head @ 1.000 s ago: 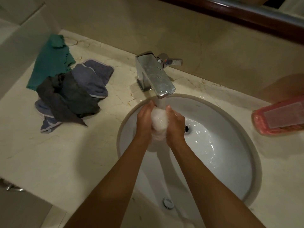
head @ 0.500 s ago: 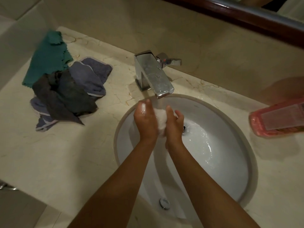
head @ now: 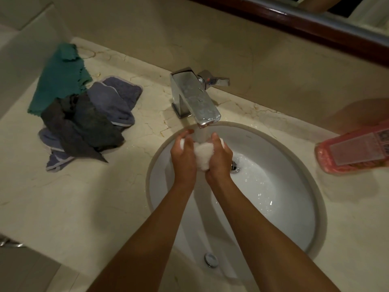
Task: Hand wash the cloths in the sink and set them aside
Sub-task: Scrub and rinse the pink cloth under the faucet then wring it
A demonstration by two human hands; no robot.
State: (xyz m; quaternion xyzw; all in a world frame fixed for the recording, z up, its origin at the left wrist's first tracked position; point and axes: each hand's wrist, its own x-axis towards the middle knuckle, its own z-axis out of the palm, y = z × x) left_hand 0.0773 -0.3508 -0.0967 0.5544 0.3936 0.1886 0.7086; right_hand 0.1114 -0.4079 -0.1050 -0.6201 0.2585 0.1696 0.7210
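Left of the sink [head: 294,144], a pile of cloths is seen on the marble worktop [head: 63,207]: a teal cloth [head: 59,81] farthest from the sink, a dark grey cloth [head: 84,127] draped over blue-grey cloths [head: 113,100]. Behind the sink's rim a chrome tap [head: 195,98] is mounted, and water is run from it. Over the sink, directly under the spout, a white cloth [head: 203,154] is squeezed between the left hand [head: 183,154] and the right hand [head: 220,157], both curled around it. Right of the sink, a pink bottle [head: 353,150] is laid on its side.
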